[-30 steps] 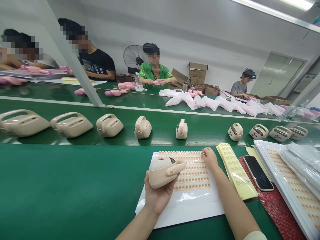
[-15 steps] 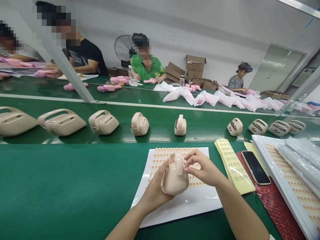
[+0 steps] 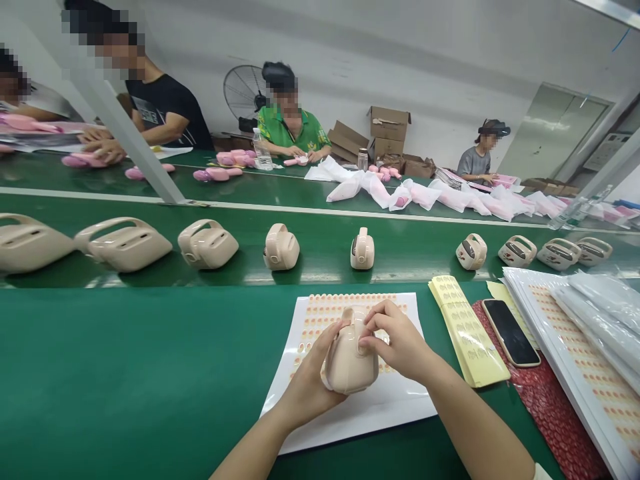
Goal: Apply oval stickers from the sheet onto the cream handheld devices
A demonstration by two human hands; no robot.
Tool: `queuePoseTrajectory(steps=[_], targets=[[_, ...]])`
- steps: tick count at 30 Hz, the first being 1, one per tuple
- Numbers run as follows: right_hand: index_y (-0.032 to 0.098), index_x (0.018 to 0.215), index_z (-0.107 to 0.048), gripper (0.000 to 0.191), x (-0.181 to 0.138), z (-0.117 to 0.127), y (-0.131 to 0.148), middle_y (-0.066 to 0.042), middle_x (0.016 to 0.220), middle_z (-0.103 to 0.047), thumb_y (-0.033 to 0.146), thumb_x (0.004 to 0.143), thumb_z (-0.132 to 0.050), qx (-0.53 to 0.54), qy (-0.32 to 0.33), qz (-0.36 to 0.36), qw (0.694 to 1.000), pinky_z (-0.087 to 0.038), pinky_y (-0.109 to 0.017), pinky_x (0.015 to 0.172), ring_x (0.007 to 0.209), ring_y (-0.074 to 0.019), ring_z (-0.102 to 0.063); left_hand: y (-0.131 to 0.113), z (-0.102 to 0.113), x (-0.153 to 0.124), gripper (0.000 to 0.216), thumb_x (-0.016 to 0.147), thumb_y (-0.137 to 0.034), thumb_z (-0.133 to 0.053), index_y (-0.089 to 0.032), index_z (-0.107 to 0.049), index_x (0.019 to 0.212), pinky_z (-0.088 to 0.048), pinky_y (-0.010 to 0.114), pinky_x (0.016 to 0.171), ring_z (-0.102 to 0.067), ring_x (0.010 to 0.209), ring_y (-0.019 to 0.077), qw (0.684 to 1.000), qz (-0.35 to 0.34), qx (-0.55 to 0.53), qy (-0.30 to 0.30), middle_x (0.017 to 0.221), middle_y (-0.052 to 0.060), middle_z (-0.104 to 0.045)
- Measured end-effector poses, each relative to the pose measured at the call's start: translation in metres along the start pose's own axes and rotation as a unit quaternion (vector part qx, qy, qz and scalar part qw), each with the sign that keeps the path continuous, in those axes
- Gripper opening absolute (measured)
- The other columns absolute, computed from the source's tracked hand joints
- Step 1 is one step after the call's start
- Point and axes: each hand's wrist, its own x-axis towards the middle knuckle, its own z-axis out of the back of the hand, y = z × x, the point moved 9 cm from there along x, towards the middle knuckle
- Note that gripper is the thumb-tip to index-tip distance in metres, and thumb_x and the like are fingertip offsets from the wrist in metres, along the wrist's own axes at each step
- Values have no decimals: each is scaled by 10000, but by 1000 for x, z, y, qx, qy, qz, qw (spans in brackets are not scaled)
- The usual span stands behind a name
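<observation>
My left hand [image 3: 311, 379] is wrapped round the side of a beige plastic device with a carrying handle [image 3: 350, 368], holding it above a white sheet of small orange round stickers [image 3: 400, 407]. The thumb and index finger of my right hand [image 3: 399, 343] are drawn together against the round end of the handle, on the side facing me. Whatever may sit between those fingertips is hidden. The sheet lies on the green table [image 3: 125, 380] under both hands.
Matching beige devices [image 3: 207, 245] stand in a row on the green strip beyond. To the right lie yellow sticker strips [image 3: 470, 333], a phone [image 3: 511, 333] on red bubble wrap [image 3: 545, 407], and stacked sticker sheets [image 3: 575, 353]. Co-workers sit across, handling pink items.
My right hand has moved left and slightly down, from beside the device onto the handle's round end. My left hand keeps its hold, and the device has hardly moved.
</observation>
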Motion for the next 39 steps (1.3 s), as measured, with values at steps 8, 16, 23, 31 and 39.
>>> queuePoseTrajectory(steps=[8,16,23,31,39], targets=[[236,921,-621,174,-13,-4,21,-79,1055,-584,172,783,-537,-119,30,114,986,-494,-363,757,924,-221,-581,3,2,-7,856,367,-35,-794,-307,-571,1147,-196,493,1041,-383,1230,353,997,-4,70,-36,1167,54,-595],[264,1298,-368,663,-6,-10,-2,-94,1308,-425,345,702,-646,-1,6,15,1000,-384,-446,960,1207,-264,-397,-1,2,-8,804,354,-33,-783,-287,-612,1097,-183,550,1024,-373,1216,403,999,-13,31,-36,1155,85,-587],[224,954,-588,322,15,-5,-37,-47,983,-580,475,801,-456,96,-7,-41,994,-449,-346,787,942,-187,-521,-8,-6,-15,867,395,-110,-823,-359,-541,1175,-319,501,976,-477,1137,364,993,-28,103,50,1202,77,-572],[203,606,-443,218,10,27,-61,69,508,-451,341,629,-610,164,76,-185,966,-299,-201,431,445,-84,-417,17,-15,-8,912,536,-212,-795,-368,-351,1317,-394,452,912,-555,1057,314,987,54,-11,148,1183,88,-581],[215,572,-383,227,70,147,-97,43,580,-488,321,639,-573,-159,-278,-254,913,-317,-231,522,564,-126,-457,61,-13,-4,386,612,-239,-699,-262,-630,991,-408,408,907,-584,996,274,944,148,237,174,1021,64,-666]])
